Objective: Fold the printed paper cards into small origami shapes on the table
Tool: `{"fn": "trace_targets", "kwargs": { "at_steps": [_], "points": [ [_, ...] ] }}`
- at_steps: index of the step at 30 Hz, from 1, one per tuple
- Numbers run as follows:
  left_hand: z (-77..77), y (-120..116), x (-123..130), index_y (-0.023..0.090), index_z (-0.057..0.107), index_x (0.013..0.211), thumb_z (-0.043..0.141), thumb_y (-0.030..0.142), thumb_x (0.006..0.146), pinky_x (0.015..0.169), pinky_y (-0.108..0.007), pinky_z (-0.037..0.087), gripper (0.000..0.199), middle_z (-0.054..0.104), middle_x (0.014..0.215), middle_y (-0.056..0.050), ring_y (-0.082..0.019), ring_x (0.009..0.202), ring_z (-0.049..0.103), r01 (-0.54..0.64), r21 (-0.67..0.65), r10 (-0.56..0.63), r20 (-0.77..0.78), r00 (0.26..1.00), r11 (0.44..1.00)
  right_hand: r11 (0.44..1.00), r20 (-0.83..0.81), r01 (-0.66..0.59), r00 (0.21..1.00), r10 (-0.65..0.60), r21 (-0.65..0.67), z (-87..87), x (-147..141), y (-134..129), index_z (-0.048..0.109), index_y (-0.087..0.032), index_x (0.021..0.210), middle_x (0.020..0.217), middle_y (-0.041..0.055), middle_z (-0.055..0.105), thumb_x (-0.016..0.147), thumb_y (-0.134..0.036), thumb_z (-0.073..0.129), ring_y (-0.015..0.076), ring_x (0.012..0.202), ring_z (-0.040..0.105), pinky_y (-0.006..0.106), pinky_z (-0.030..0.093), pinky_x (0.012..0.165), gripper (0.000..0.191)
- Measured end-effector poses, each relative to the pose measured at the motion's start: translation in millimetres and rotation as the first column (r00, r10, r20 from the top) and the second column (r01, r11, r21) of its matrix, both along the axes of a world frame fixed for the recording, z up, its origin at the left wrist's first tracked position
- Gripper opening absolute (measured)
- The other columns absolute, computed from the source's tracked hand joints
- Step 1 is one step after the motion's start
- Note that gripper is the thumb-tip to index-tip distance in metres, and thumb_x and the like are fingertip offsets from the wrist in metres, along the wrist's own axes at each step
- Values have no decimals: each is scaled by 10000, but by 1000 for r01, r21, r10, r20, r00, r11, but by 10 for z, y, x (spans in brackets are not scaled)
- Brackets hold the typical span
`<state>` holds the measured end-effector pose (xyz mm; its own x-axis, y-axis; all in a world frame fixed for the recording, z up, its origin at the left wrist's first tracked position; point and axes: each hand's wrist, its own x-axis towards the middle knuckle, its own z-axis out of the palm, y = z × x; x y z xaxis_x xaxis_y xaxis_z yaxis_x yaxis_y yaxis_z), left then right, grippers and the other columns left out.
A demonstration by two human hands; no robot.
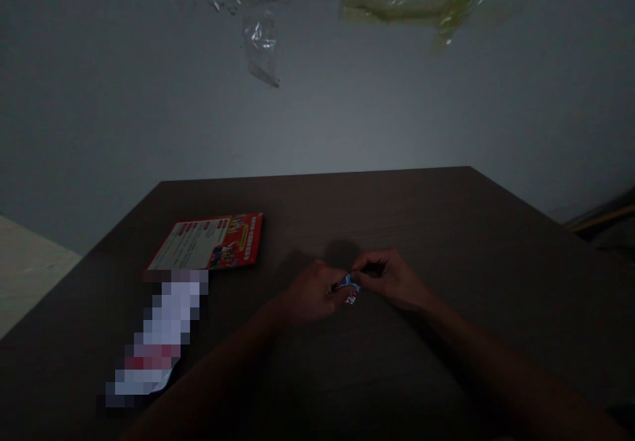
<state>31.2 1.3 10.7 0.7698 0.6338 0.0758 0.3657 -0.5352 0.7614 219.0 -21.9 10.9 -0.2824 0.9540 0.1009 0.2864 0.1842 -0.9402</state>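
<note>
Over the middle of the dark table (317,209), my left hand (315,292) is closed round a small blue and white wrapper-like piece (351,282). From the right, my right hand (391,279) pinches the top edge of the same piece with thumb and forefinger. The hands nearly touch each other, and the piece shows between their fingertips. Its lower end, with some red and white print, sticks out below my left thumb. The dim light hides what the piece is exactly.
A red and white printed booklet or box (243,242) lies left of my hands. Nearer and further left is a pale, pixelated item (163,328). Behind the table's far edge stands a grey wall (322,110) with yellowish tape (397,10) and clear plastic (261,47) stuck on it.
</note>
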Motion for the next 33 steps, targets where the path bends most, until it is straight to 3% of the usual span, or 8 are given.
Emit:
{"fn": "trace_targets", "kwargs": {
  "at_steps": [5, 10, 17, 24, 27, 31, 33],
  "points": [
    [17, 12, 0, 130, 635, 703, 528, 275, 835, 471, -170, 329, 223, 609, 565, 2, -79, 489, 512, 4, -40, -5, -21, 1000, 999, 1000, -8, -9, 1000, 9, 25, -3, -13, -9, 635, -166, 740, 686, 3, 632, 751, -276, 637, 121, 640, 569, 243, 440, 602, 111],
    [-27, 38, -3, 118, 644, 710, 542, 326, 826, 462, -168, 323, 259, 577, 555, 16, -77, 497, 500, -15, -184, 21, 30, 999, 983, 993, 27, -40, 999, 37, 115, 35, -11, -7, 638, -158, 742, 704, 21, 631, 775, -304, 633, 128, 666, 562, 250, 444, 624, 150],
    [-76, 145, -77, 102, 652, 721, 549, 381, 832, 547, -193, 382, 318, 637, 657, -27, -102, 588, 555, -102, -248, 147, 169, 975, 963, 998, -89, 43, 995, -39, 49, 22, 43, 29, 618, -150, 755, 697, 20, 606, 793, -343, 617, 120, 641, 547, 246, 436, 600, 197],
    [-75, 72, -1, 104, 654, 800, 516, 375, 861, 573, -209, 439, 310, 670, 680, -51, -127, 622, 615, -31, -316, 90, 176, 980, 948, 992, -57, 46, 998, -40, 115, 30, 46, 35, 675, -172, 775, 748, 37, 668, 781, -323, 637, 144, 690, 599, 275, 460, 646, 156],
    [-42, 30, 24, 103, 654, 824, 475, 361, 886, 603, -212, 453, 320, 683, 704, -56, -131, 654, 631, -28, -287, 89, 201, 976, 957, 989, -74, 80, 995, -71, 123, 37, 48, 40, 671, -165, 751, 726, 38, 668, 777, -310, 644, 142, 668, 598, 266, 458, 618, 149],
    [24, 7, 17, 116, 644, 711, 472, 349, 888, 519, -182, 396, 339, 650, 597, -21, -96, 540, 582, -70, -119, 88, 146, 985, 990, 987, -73, 102, 993, -93, 126, 82, 27, 23, 653, -156, 722, 690, 29, 659, 776, -280, 641, 128, 636, 587, 253, 452, 607, 137],
    [47, 6, 9, 120, 636, 688, 467, 345, 889, 500, -174, 378, 346, 640, 584, -13, -86, 519, 563, -62, -98, 74, 125, 989, 993, 988, -54, 89, 995, -82, 128, 104, 16, 12, 653, -154, 723, 690, 29, 657, 775, -281, 640, 127, 636, 585, 250, 448, 605, 138]
  ]
}}
